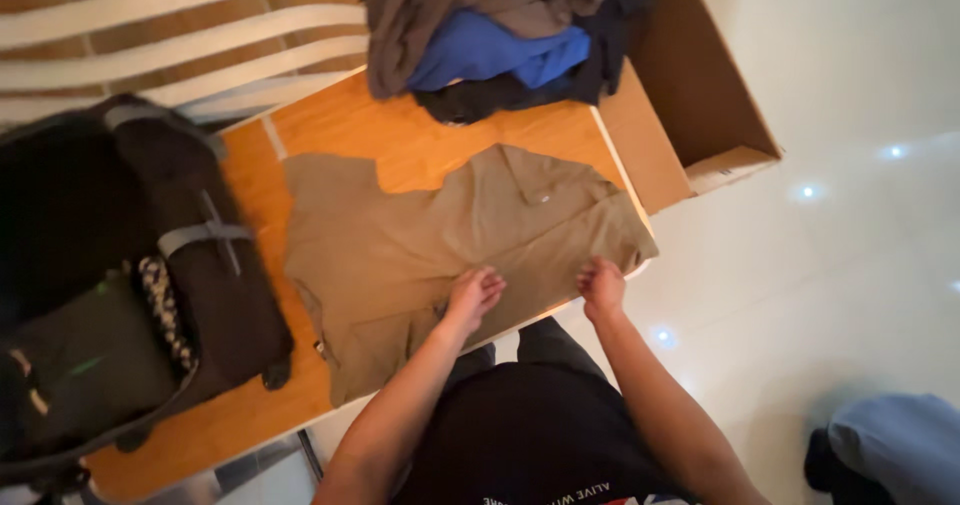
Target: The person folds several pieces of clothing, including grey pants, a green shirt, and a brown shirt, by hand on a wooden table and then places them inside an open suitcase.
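Our left hand [474, 292] lies on the tan shirt [440, 240], fingers bent and pressing or lightly pinching the cloth near its lower hem. Whether any fabric is actually gripped we cannot tell. Our right hand [601, 285] is curled at the hem close to the near edge of the surface [350, 130], seemingly nipping the fabric there.

The shirt is spread flat across the middle of the orange wooden surface, collar pointing away from us and one sleeve out toward the left. Lying open like this, it lets both hands work along the hem from where we stand.

A dark open suitcase [130, 275] takes up the left end of the surface, lid back, packed items showing inside. It sits just beside the shirt, within easy reach.

A heap of clothes [490, 35], grey, blue and black, is piled at the far end. An open cardboard box [700, 95] stands against the right side, on the pale tiled floor [850, 265].
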